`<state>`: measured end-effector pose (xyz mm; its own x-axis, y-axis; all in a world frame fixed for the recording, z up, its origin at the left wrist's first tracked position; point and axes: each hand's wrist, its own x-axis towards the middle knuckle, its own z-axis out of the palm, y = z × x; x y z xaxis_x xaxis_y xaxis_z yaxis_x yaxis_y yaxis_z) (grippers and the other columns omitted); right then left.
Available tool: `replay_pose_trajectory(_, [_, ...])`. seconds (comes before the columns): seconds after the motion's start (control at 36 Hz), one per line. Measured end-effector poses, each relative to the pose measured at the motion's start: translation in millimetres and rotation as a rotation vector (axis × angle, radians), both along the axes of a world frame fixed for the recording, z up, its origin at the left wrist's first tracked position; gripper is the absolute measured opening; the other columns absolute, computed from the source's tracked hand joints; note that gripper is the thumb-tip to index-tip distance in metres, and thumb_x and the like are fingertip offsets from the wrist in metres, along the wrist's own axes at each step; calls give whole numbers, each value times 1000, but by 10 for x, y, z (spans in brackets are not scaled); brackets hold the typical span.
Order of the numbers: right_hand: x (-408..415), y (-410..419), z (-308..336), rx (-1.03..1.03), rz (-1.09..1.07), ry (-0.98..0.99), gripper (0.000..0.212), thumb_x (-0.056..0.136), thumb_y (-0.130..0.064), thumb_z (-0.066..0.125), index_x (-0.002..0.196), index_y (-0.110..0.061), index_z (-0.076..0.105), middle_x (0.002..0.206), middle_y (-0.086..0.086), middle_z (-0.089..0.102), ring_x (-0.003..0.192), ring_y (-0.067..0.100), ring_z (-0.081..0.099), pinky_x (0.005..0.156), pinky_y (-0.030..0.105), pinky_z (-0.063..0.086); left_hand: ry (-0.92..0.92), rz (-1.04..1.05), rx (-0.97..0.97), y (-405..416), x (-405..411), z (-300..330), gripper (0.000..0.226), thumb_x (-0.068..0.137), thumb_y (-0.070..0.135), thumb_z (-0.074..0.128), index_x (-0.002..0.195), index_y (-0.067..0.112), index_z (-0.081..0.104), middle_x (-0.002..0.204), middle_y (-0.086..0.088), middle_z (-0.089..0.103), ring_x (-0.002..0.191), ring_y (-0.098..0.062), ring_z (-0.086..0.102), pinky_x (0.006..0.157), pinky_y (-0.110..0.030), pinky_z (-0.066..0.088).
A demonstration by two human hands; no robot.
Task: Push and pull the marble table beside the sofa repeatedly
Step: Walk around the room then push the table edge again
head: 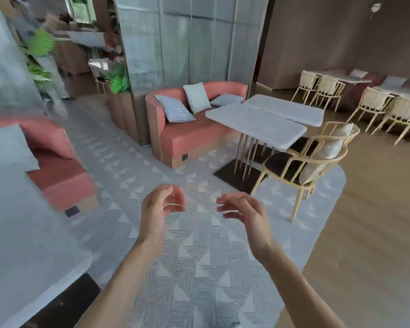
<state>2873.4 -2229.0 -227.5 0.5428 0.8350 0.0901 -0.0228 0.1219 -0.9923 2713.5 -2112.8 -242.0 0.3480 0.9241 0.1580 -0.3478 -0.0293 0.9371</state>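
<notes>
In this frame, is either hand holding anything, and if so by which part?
Nothing is held. The left hand and right hand hang loosely curled and empty above the patterned rug, away from the marble table.

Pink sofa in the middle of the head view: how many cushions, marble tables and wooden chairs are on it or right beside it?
On or beside the pink upholstered sofa:
Striped blue-and-white cushions: 2
Plain pale cushion: 1
White marble-topped tables: 2
Light wooden armchairs with dark seats: 2
Total: 7
</notes>
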Motion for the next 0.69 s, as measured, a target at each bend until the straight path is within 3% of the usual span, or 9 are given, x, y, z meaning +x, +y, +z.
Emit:
replay_pose_trajectory(0.22, [526,2108,-20,-1,325,60,24,92,-9,54,96,7,71,91,16,76,79,26,72,72,32,56,20,354,-93,1343,158,38,23,80,23,56,69,17,75,70,-6,70,61,-16,64,60,-29,53])
replay_pose_trajectory(0.31, [422,2781,57,0,456,64,24,93,-8,53,96,9,70,91,18,76,78,27,72,69,30,56,38,462,-93,1710,42,127,22,73,26,60,78,7,71,70,-4,71,62,-16,65,62,-29,54])
replay_pose_trajectory(0.42, [128,3598,103,-19,685,61,23,94,-12,53,87,-5,74,93,19,76,78,26,72,67,30,56,-25,724,-114,2139,-184,218,29,70,20,61,83,-5,64,78,-16,66,69,-28,59,67,-37,50])
replay_pose_trajectory(0.58, [-416,4530,-72,-48,949,22,32,95,-12,52,78,-18,79,87,11,78,76,23,74,64,27,57,1,941,-143,2729,-485,104,18,88,8,52,82,-4,64,75,-14,64,66,-25,59,71,-38,48])
replay_pose_trajectory(0.69, [-781,5164,-207,-45,1079,21,27,94,-11,54,81,-15,77,86,12,78,74,23,75,62,26,56,-26,1034,-158,3273,-653,-135,20,78,20,55,77,5,68,72,-9,67,65,-21,62,70,-37,50])
